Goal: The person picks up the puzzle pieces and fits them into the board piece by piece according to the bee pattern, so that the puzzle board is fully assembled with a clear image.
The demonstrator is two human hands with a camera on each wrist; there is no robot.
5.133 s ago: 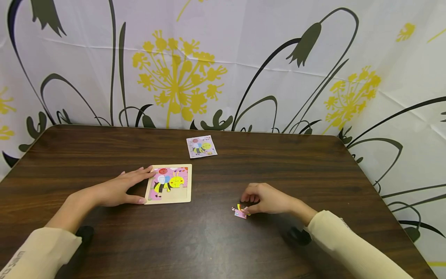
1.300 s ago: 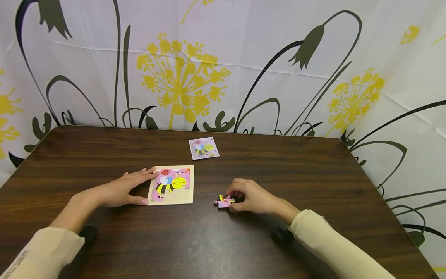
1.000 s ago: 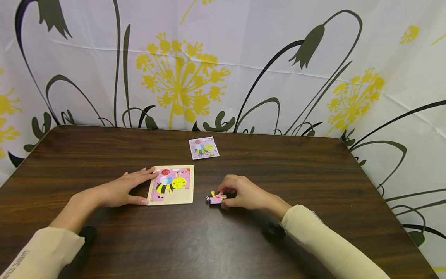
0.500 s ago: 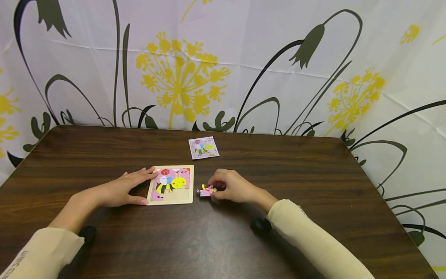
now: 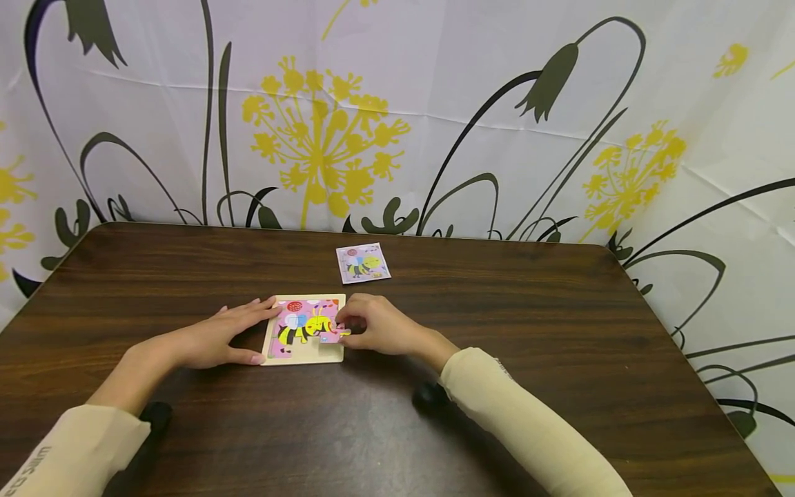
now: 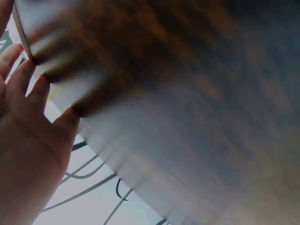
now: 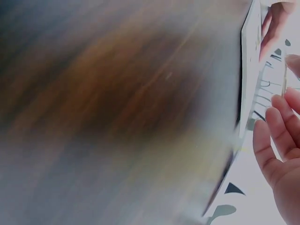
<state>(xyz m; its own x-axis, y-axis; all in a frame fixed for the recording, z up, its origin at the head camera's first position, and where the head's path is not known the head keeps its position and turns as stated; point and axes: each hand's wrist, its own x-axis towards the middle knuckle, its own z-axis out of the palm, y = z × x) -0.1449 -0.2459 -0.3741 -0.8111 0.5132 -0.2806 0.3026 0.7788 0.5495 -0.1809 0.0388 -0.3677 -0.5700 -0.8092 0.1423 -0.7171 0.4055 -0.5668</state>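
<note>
A square wooden jigsaw tray point(image 5: 304, 359) with a bee picture lies on the table, its lower right part showing bare wood. My left hand point(image 5: 214, 338) rests at the tray's left side, fingers straight, thumb at the near left corner and fingertips at the far left corner. In the left wrist view, the fingers point(image 6: 37, 93) are spread along the table. My right hand point(image 5: 388, 328) pinches a pink and yellow puzzle piece point(image 5: 328, 337) between thumb and fingers, over the tray's right side. Seen edge-on in the right wrist view is the thin piece point(image 7: 284, 75).
Behind the tray lies a small square picture card point(image 5: 364, 264) with the same bee design. The dark wooden table point(image 5: 528, 304) runs back to a white flower-printed curtain point(image 5: 459, 90). Dark wrist straps show under both cream sleeves point(image 5: 509, 407).
My right hand has picked the puzzle piece off the table on the right and carried it left, from beside the tray to over it. The left hand keeps its place at the tray.
</note>
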